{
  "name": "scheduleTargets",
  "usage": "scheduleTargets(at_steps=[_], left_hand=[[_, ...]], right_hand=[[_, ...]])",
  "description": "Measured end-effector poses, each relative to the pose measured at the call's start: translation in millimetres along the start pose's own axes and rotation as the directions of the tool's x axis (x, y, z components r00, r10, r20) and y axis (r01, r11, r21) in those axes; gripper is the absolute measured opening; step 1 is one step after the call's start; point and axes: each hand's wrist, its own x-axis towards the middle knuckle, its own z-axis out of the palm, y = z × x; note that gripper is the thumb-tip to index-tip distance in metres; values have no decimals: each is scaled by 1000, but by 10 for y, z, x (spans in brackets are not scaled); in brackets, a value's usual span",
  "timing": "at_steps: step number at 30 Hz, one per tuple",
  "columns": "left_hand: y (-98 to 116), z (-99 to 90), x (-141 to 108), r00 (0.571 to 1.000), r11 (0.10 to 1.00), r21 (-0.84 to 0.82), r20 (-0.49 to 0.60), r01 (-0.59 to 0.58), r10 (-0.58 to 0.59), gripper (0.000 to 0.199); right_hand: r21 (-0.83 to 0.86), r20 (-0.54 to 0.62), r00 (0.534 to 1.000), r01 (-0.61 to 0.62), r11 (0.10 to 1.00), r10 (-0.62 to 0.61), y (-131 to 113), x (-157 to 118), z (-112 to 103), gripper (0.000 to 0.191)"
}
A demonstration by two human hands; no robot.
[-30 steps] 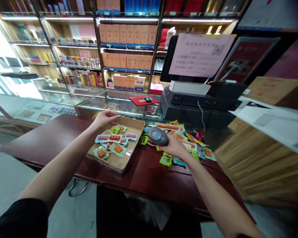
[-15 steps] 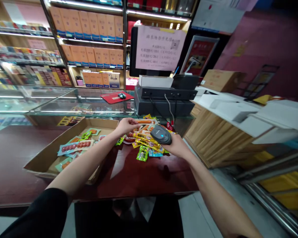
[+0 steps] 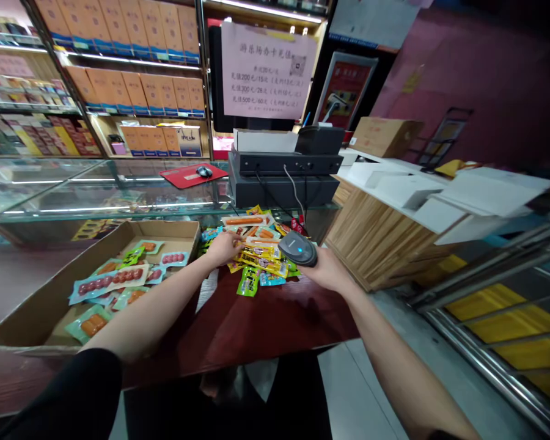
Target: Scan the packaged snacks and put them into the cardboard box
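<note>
My right hand point(image 3: 325, 269) is wrapped round a dark handheld barcode scanner point(image 3: 297, 249), whose blue light shows on top. It is over the right side of a pile of snack packets point(image 3: 263, 263). My left hand point(image 3: 224, 247) is at the pile's left side, fingers curled together among the packets; what they pinch is hidden. A long packaged sausage point(image 3: 244, 220) lies across the back of the pile, beyond my left hand. A green packet point(image 3: 248, 282) sits at the front. Left of my left arm, a cardboard tray point(image 3: 174, 227) holds several packaged sausages and a green packet.
Behind the pile, a glass counter point(image 3: 137, 189) bears a red mouse pad point(image 3: 178, 177) with a mouse and a black cash drawer point(image 3: 279, 189) with cables hanging down. A monitor with a pink sign point(image 3: 266, 73) stands above. Wood-sided cabinet point(image 3: 376, 238) on the right.
The view has shifted right. My left hand has drawn back from the long packaged sausage, which now lies on the pile, to the pile's nearer left side. The scanner stays over the packets.
</note>
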Motion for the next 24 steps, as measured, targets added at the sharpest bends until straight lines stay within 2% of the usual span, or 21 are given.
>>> scheduleTargets(at_steps=[3, 6, 9, 12, 14, 17, 19, 22, 24], left_hand=[[84, 32, 0, 987, 986, 66, 41, -156, 153, 33], [174, 1, -27, 983, 974, 141, 65, -178, 170, 28], [227, -51, -65, 993, 982, 151, 63, -113, 105, 25], [237, -74, -98, 991, 998, 48, 129, -34, 28, 28], [219, -84, -115, 983, 1000, -14, 185, -17, 19, 33], [153, -124, -130, 967, 999, -44, 253, 17, -5, 16], [88, -163, -130, 962, 992, -89, 266, 86, -60, 14], [-3, -204, -124, 947, 930, -267, 268, 251, -178, 19], [-26, -211, -123, 924, 830, -436, 312, 347, -223, 17]], right_hand=[[1, -7, 999, 35, 999, -35, 13, 7, 34, 24], [-2, 2, 998, 57, 998, -57, 38, -5, 79, 25], [-19, 15, 999, 30, 999, -30, 59, -36, 139, 29], [-19, 20, 1000, -5, 1000, 5, 25, -71, 198, 29], [-11, 19, 1000, -17, 1000, 17, -32, -86, 225, 27], [5, -13, 999, -50, 999, 50, -129, -87, 244, 26], [35, -45, 996, -79, 996, 80, -182, -73, 257, 26], [101, -56, 995, -75, 992, 81, -246, -45, 305, 26], [131, -33, 997, -59, 990, 64, -294, -33, 357, 29]])
